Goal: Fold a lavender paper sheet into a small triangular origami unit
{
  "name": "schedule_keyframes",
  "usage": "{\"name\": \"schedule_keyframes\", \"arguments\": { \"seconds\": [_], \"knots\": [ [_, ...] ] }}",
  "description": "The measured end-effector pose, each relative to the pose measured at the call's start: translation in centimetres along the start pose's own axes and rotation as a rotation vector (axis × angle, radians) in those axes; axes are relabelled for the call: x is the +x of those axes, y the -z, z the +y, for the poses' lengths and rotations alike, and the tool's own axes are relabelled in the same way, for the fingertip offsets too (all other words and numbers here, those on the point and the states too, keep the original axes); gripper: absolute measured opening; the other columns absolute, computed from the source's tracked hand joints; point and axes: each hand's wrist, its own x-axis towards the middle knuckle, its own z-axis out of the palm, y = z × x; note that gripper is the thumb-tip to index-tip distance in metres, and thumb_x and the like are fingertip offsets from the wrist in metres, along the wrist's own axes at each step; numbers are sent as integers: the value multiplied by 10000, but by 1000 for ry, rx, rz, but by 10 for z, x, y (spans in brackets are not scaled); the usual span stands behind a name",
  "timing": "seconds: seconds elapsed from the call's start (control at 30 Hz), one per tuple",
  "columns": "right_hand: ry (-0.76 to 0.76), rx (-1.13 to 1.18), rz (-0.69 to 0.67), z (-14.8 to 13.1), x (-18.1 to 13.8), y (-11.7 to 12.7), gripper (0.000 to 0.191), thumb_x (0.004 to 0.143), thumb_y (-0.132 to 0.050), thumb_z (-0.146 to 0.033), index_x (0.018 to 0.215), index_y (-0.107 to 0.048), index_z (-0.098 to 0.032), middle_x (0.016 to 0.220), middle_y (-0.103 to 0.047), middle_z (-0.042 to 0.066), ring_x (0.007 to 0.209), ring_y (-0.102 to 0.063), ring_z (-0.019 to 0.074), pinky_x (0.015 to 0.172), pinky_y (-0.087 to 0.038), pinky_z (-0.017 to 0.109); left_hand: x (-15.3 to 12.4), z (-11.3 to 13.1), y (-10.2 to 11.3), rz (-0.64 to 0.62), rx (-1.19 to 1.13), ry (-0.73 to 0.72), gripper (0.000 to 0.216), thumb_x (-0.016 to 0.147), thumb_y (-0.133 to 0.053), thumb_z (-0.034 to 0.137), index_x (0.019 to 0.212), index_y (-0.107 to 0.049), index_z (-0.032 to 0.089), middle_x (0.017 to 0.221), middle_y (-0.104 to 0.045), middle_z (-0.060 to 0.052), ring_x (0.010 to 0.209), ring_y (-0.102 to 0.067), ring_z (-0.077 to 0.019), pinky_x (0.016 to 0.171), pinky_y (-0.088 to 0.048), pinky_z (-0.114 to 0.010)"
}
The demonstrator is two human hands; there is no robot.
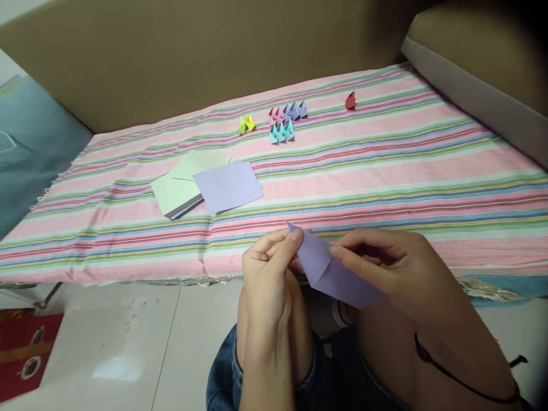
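Note:
Both my hands hold a partly folded lilac paper (pixel 329 271) in front of the striped cloth's near edge. My left hand (pixel 268 274) pinches its upper left tip between thumb and fingers. My right hand (pixel 385 262) pinches the paper's folded middle from the right, with a thin dark cord round its wrist. A stack of paper sheets (pixel 205 185) with lilac and pale green on top lies on the cloth, left of and beyond my hands.
A pink striped cloth (pixel 385 165) covers a low bed-like surface. Small folded paper pieces sit at the back: yellow ones (pixel 246 124), a pink, lilac and cyan cluster (pixel 286 120), one red (pixel 350 101). A brown cushion (pixel 479 63) lies at right. White floor tiles and a red box (pixel 23 354) lie below left.

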Motion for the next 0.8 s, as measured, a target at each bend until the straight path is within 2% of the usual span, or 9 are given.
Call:
{"name": "schedule_keyframes", "arguments": {
  "seconds": [0.23,0.43,0.67,0.8],
  "knots": [
    [-32,49,-30,0,1,-1,89,764,-674,-277,790,-744,-229,685,-702,-5,620,-634,127,526,-487,180,0,1,2,6,-5,-26,103,632,-768,221,652,-701,146,513,-620,5,504,-577,-83,508,-464,-175],
    [-34,83,-19,1,1,0,93,733,-708,-300,790,-756,-245,686,-706,-14,622,-637,117,527,-486,157,-1,2,1,12,-34,-44,68,655,-747,206,665,-702,155,632,-696,-20,511,-590,-81,519,-475,-188],
    [-5,69,-15,4,-2,1,96,727,-708,-340,785,-763,-287,698,-719,-22,621,-647,119,527,-497,152,-1,2,0,25,-36,-51,76,646,-746,211,661,-686,167,568,-667,-5,488,-604,-113,539,-487,-239],
    [0,57,-15,6,-1,1,98,722,-711,-339,798,-763,-304,705,-720,-29,632,-656,124,532,-504,156,-1,1,2,10,-41,-66,74,673,-731,225,661,-681,171,588,-674,-4,485,-597,-101,508,-455,-221]
  ]
}}
